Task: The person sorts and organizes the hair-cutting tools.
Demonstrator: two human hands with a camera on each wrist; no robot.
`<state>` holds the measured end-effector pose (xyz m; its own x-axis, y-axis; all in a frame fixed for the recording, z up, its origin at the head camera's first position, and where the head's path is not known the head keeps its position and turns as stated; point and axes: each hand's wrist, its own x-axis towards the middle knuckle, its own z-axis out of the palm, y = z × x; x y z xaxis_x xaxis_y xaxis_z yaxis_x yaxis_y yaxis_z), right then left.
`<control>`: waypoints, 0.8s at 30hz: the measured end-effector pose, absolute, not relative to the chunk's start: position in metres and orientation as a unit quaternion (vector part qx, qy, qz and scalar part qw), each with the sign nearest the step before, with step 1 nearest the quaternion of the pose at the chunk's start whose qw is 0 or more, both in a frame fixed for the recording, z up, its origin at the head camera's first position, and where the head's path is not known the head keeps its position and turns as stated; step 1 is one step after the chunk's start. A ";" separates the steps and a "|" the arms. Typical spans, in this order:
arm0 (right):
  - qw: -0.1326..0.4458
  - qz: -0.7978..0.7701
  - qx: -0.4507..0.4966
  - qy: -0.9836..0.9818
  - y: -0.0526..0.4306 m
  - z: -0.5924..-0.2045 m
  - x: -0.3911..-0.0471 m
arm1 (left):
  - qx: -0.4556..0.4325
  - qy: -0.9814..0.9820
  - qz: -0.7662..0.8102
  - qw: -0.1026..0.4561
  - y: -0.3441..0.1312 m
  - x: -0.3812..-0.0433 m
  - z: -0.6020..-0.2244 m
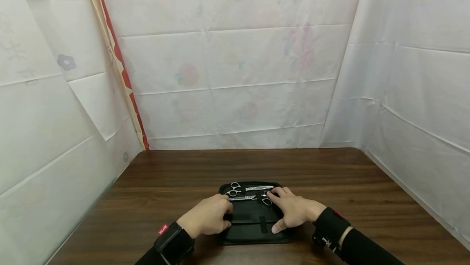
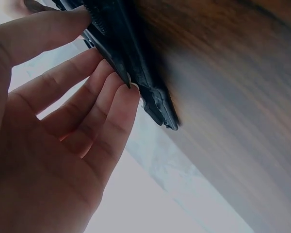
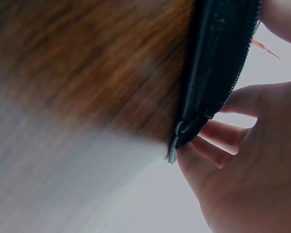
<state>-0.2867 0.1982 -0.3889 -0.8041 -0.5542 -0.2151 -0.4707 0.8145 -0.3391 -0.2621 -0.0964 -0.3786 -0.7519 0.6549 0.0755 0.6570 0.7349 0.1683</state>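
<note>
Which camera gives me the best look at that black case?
The head view: it shows the black case from above, open, with scissors inside, though its sides are partly covered. The left wrist view shows only part of its edge, seen from the side; the right wrist view shows another stretch of edge with zip teeth.
</note>
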 end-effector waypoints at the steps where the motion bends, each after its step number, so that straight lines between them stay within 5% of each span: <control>1: 0.154 -0.135 -0.273 0.940 0.198 -0.389 -0.287 | -0.353 -0.931 -0.093 0.005 -0.096 -0.262 -0.379; 24: 0.151 -0.145 -0.279 0.937 0.202 -0.391 -0.286 | -0.330 -0.933 -0.145 -0.020 -0.106 -0.262 -0.379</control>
<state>-0.2864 0.2016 -0.3911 -0.7994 -0.5661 -0.2015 -0.4785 0.8025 -0.3564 -0.2617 -0.1062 -0.3793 -0.7811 0.6216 0.0587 0.6101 0.7400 0.2832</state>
